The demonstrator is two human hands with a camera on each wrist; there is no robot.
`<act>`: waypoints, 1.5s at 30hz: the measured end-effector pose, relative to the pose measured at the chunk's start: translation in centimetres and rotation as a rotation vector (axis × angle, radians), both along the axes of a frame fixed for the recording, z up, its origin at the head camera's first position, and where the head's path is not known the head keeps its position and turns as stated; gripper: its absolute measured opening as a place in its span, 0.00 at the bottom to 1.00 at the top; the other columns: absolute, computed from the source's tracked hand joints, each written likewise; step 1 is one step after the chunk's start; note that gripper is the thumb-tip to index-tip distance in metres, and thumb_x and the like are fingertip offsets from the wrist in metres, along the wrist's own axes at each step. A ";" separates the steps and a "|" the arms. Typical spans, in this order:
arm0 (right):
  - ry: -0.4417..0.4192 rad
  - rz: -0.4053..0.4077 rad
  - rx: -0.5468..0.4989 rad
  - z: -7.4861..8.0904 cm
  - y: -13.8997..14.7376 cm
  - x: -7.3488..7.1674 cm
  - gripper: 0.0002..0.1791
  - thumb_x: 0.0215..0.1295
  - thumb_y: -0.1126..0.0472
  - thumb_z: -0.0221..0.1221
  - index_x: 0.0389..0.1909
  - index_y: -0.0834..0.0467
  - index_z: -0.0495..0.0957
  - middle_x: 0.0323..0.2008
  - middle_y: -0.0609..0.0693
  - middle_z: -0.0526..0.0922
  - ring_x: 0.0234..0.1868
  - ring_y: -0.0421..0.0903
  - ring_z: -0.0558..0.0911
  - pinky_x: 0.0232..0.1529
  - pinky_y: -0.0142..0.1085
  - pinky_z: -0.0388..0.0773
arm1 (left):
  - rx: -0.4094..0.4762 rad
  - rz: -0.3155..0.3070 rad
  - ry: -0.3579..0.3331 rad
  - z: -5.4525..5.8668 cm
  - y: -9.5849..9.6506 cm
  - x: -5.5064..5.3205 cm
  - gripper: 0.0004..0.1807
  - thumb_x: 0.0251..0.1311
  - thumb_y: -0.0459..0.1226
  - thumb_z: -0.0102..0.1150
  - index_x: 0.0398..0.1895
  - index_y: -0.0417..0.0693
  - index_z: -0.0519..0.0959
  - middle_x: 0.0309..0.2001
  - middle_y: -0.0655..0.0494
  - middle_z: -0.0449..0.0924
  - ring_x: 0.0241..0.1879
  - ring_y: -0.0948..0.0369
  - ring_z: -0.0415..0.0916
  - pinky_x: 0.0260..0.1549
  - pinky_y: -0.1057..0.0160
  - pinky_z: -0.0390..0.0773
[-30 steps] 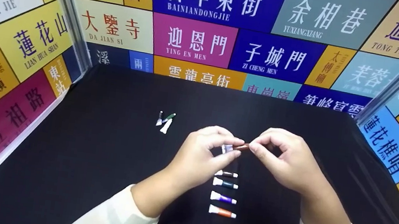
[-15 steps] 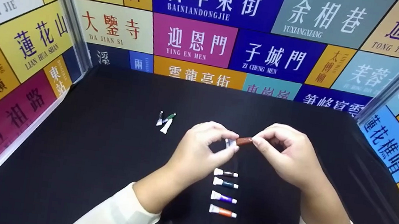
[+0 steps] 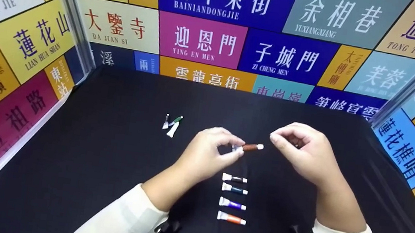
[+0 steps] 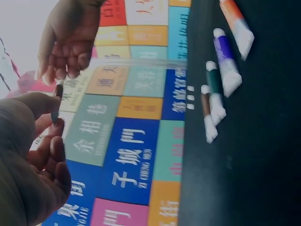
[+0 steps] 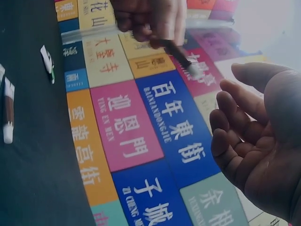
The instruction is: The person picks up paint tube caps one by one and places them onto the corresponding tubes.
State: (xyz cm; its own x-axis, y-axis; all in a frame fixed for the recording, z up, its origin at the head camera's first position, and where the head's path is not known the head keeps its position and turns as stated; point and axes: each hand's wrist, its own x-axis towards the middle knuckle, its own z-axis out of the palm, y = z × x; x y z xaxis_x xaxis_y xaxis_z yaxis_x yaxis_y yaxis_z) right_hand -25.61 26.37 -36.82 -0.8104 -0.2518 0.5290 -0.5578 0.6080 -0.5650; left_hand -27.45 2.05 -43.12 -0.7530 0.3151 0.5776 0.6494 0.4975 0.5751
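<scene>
In the head view my left hand [image 3: 213, 149] pinches a reddish-brown paint tube [image 3: 252, 147] by its pale crimped end, its white cap pointing right. The tube is held up over the black cloth. My right hand [image 3: 303, 151] is raised just beyond the cap, apart from it. In the right wrist view the right hand's thumb [image 5: 258, 70] and fingers are loosely bent with a gap between them and nothing held. Below the hands lies a column of paint tubes: a dark brown one [image 3: 235, 179], a dark green one [image 3: 235, 189], a purple one [image 3: 233, 204] and an orange one [image 3: 232, 218].
Three small tubes lie together at the left, among them a white one [image 3: 173, 129] and a green one [image 3: 177, 120]. Black cloth [image 3: 104, 167] covers the table. Printed sign panels [image 3: 205, 40] stand round the back and sides.
The right hand has let go of the brown tube's cap and moved right and slightly up. The left hand keeps the tube, which has come more into view.
</scene>
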 end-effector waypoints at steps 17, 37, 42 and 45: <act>-0.229 -0.244 -0.047 -5.0 5.4 -6.5 0.17 0.61 0.39 0.64 0.39 0.47 0.86 0.27 0.44 0.85 0.28 0.40 0.78 0.27 0.30 0.73 | -0.300 -0.012 -0.416 -5.7 1.5 -4.1 0.06 0.57 0.45 0.69 0.37 0.60 0.88 0.31 0.71 0.86 0.35 0.67 0.78 0.41 0.67 0.77; -0.334 -0.363 -0.174 -11.9 10.5 -11.7 0.24 0.60 0.44 0.67 0.52 0.54 0.83 0.45 0.45 0.88 0.32 0.30 0.82 0.33 0.23 0.79 | -0.349 -0.006 -0.558 -7.4 1.8 -4.8 0.04 0.56 0.46 0.70 0.33 0.63 0.87 0.30 0.70 0.85 0.37 0.65 0.76 0.46 0.65 0.75; -0.352 -0.391 -0.204 -12.7 11.3 -12.1 0.25 0.61 0.45 0.66 0.54 0.54 0.82 0.48 0.47 0.88 0.34 0.29 0.82 0.34 0.23 0.79 | -0.349 -0.011 -0.557 -7.4 1.8 -4.7 0.04 0.56 0.46 0.69 0.34 0.62 0.87 0.28 0.70 0.84 0.35 0.65 0.75 0.43 0.66 0.75; -0.354 -0.407 -0.229 -13.3 11.7 -12.4 0.25 0.60 0.45 0.67 0.55 0.55 0.82 0.51 0.50 0.87 0.38 0.27 0.81 0.37 0.21 0.78 | -0.351 -0.010 -0.564 -7.3 1.8 -4.6 0.04 0.57 0.46 0.69 0.34 0.61 0.87 0.28 0.70 0.83 0.34 0.65 0.75 0.41 0.66 0.75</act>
